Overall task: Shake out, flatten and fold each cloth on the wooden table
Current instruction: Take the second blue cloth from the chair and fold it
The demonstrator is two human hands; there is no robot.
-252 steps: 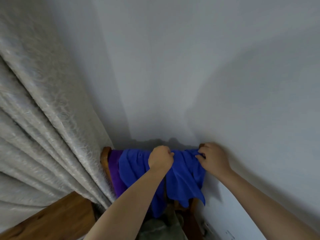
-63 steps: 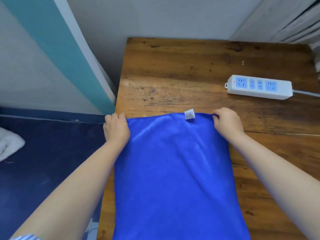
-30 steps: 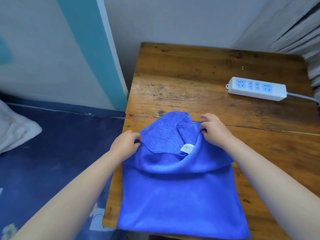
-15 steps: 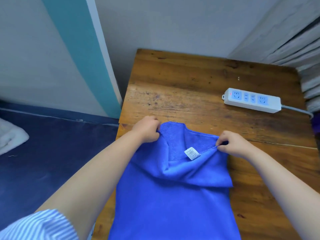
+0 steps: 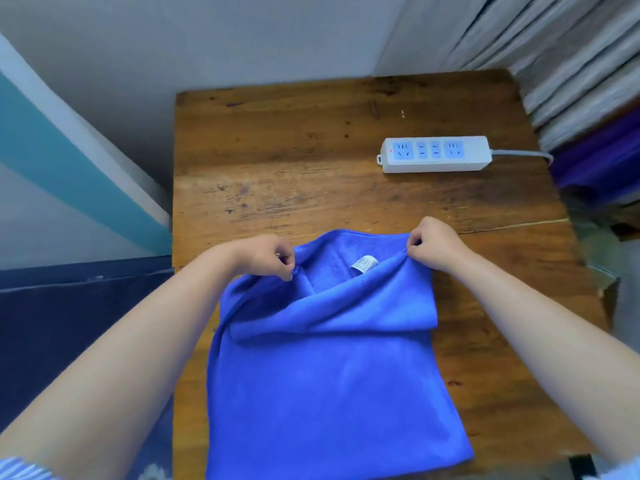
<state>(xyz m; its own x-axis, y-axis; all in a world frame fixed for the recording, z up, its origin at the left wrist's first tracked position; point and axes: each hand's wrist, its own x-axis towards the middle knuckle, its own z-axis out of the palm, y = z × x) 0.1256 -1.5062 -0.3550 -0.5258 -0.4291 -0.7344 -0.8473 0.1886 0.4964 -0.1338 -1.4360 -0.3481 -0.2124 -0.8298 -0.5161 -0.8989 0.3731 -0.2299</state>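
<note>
Cloth (image 5: 332, 382), blue, spread on the near half of the wooden surface (image 5: 311, 140), near edge hanging off or level with the front lip, far edge lifted and doubled back toward the near side. White tag (image 5: 364, 264) showing between the two raised corners. Left hand (image 5: 268, 256) pinching the far left corner with curled fingers; right hand (image 5: 433, 245) pinching the far right corner the same way, both held just above the surface. Fold half made, judging by the loose bulge of fabric below the hands. Power strip (image 5: 434, 154) lying far right, well apart from the cloth, cable running off the right side. Risks from here: corners brought down unevenly, leaving a skewed fold, since the left side sags lower and trails past the left edge of the surface; slack middle trapping a wrinkle if laid down without tension; near part slipping off the front if pulled too hard toward the body. Purple fabric (image 5: 595, 164) glimpsed at far right beside the curtain (image 5: 554, 50), nature unclear.
</note>
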